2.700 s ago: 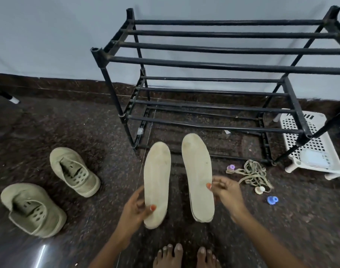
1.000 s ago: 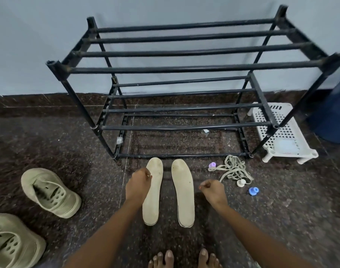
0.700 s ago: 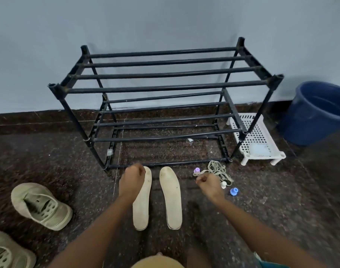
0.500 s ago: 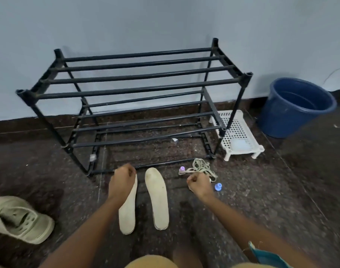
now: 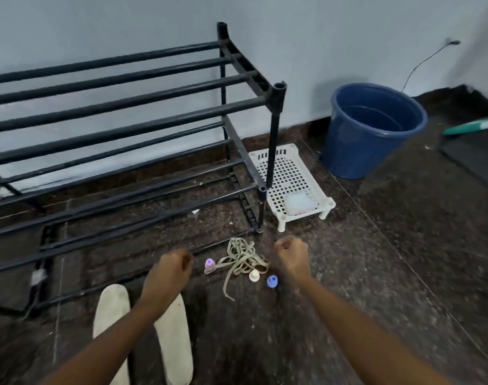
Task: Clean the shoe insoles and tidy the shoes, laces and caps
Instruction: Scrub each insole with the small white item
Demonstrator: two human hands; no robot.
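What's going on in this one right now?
A person faces a black shoe rack. Both hands are curled and hold nothing: the left hand over two pale insoles on the floor, the right hand beside a tangle of laces with three small caps. A blue bucket stands by the wall.

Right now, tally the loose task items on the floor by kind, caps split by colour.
Insoles: 2
Lace bundle: 1
Purple cap: 1
Cream cap: 1
Blue cap: 1
Shoes: 0 in view
Total: 6
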